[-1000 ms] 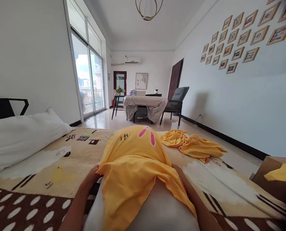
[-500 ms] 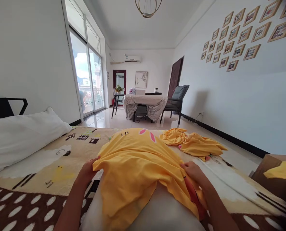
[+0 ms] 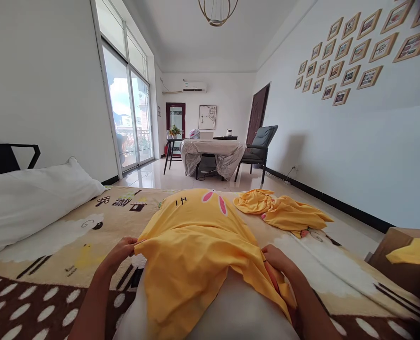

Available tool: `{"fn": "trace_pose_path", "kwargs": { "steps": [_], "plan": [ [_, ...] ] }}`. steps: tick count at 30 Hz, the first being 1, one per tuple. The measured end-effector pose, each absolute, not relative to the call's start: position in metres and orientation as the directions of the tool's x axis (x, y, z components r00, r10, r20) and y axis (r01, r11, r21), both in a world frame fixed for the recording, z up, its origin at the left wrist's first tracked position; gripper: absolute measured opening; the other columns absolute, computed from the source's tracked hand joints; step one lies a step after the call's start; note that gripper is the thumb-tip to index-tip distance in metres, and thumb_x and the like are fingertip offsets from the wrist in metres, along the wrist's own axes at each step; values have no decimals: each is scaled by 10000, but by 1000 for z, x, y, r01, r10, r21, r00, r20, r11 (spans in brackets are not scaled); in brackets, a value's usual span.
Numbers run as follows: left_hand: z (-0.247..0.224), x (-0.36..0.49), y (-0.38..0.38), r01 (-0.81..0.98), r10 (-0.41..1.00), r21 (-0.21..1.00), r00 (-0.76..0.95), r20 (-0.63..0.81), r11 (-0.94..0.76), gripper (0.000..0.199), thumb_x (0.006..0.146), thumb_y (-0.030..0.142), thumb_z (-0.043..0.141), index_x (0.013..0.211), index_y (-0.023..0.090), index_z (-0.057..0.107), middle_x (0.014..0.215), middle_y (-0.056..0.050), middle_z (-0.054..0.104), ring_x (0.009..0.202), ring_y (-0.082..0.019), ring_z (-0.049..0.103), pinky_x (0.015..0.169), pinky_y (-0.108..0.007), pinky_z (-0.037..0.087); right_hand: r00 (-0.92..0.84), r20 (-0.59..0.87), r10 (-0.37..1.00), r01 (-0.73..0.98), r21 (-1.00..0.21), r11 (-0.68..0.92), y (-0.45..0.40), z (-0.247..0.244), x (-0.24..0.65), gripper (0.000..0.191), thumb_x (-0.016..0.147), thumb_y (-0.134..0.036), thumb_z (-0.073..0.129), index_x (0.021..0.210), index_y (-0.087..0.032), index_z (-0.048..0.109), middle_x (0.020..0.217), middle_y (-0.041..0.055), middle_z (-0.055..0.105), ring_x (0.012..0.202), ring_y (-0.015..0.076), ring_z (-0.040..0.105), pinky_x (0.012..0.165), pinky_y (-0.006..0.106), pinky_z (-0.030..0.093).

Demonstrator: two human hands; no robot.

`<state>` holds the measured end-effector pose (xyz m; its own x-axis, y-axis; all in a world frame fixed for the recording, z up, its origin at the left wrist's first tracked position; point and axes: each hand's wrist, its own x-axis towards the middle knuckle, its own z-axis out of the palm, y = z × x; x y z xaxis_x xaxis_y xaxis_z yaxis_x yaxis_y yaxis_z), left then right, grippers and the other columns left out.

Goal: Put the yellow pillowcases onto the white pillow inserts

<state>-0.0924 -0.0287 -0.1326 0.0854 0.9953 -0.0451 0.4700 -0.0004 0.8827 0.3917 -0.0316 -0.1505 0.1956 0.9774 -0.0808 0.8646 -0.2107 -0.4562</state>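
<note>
A yellow pillowcase (image 3: 196,241) with pink ear shapes and black letters lies partly over a white pillow (image 3: 238,302), whose near part is bare. My left hand (image 3: 124,249) pinches the case's left edge. On the opposite side, my right hand (image 3: 276,259) has its fingers closed on the right edge. Loose yellow fabric hangs toward me in folds. A second piece of crumpled yellow cloth (image 3: 284,212) rests beyond my right hand on the patterned blanket (image 3: 118,215).
Another white pillow (image 3: 36,203) lies at the left. At the right stands a cardboard box (image 3: 390,255) with yellow cloth (image 3: 415,251) on it. Farther off are a covered table (image 3: 213,147) and a dark chair (image 3: 261,144).
Both hands have shifted slightly left and toward me, keeping hold of the pillowcase edges. The case and its printed ears have moved a little left with them.
</note>
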Motion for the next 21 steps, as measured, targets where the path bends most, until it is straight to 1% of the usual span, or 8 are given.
{"fn": "trace_pose_path", "kwargs": {
  "steps": [4, 6, 9, 12, 14, 17, 19, 21],
  "plan": [
    [-121, -89, -25, 516, 999, 857, 47, -9, -17, 187, 498, 302, 482, 601, 170, 566, 599, 20, 529, 580, -138, 452, 542, -244, 349, 229, 178, 957, 887, -443, -130, -47, -119, 377, 347, 826, -293, 441, 1035, -153, 681, 1214, 154, 607, 1155, 287, 531, 884, 374, 448],
    [-111, -85, -28, 523, 991, 851, -80, 106, -49, 334, 519, 313, 518, 803, 164, 613, 859, -41, 644, 718, -193, 568, 604, -276, 440, 84, 359, 930, 853, -509, 119, -61, -100, 358, 459, 893, -370, 359, 1282, -204, 538, 1385, 109, 486, 1275, 245, 435, 981, 381, 403],
    [-88, -71, -45, 520, 893, 803, -153, 422, -291, 483, 662, 372, 516, 1095, 163, 572, 1221, -125, 587, 1062, -271, 576, 802, -359, 501, -182, 498, 848, 715, -525, 462, -85, -83, 319, 561, 907, -477, 378, 1420, -251, 368, 1374, 91, 501, 1260, 234, 454, 1020, 413, 377],
    [-65, -45, -74, 506, 782, 633, 151, 604, -586, 430, 842, 351, 418, 1225, 192, 532, 1347, -97, 527, 1263, -246, 457, 1009, -382, 412, -291, 450, 844, 708, -492, 506, -99, -84, 287, 483, 904, -460, 434, 1336, -248, 479, 1207, 100, 615, 1122, 236, 548, 952, 392, 414],
    [-59, -24, -90, 585, 737, 488, 319, 596, -648, 430, 872, 285, 413, 1290, 222, 492, 1395, -71, 489, 1297, -230, 422, 1081, -394, 338, -338, 418, 843, 696, -492, 523, -102, -88, 275, 354, 935, -416, 383, 1097, -219, 628, 995, 84, 679, 926, 205, 609, 819, 323, 453],
    [-64, 4, -95, 711, 719, 290, 422, 552, -640, 517, 835, 171, 435, 1350, 216, 431, 1415, -67, 467, 1314, -232, 387, 1104, -419, 290, -332, 448, 830, 680, -497, 540, -108, -88, 274, 364, 958, -386, 328, 846, -194, 616, 718, 29, 643, 643, 144, 564, 639, 253, 409],
    [-70, 14, -90, 748, 735, 237, 448, 509, -620, 417, 847, 169, 430, 1253, 204, 518, 1309, -76, 555, 1224, -240, 467, 1052, -419, 336, -315, 479, 819, 691, -476, 544, -116, -83, 275, 350, 961, -385, 327, 821, -194, 585, 663, 6, 609, 593, 126, 529, 617, 241, 377],
    [-73, 19, -87, 775, 757, 211, 454, 470, -596, 256, 892, 193, 391, 1013, 200, 616, 1081, -69, 645, 1022, -226, 560, 933, -394, 407, -364, 460, 810, 712, -423, 560, -124, -78, 274, 331, 960, -363, 332, 802, -197, 570, 658, 0, 601, 608, 125, 525, 626, 240, 364]
  ]
}}
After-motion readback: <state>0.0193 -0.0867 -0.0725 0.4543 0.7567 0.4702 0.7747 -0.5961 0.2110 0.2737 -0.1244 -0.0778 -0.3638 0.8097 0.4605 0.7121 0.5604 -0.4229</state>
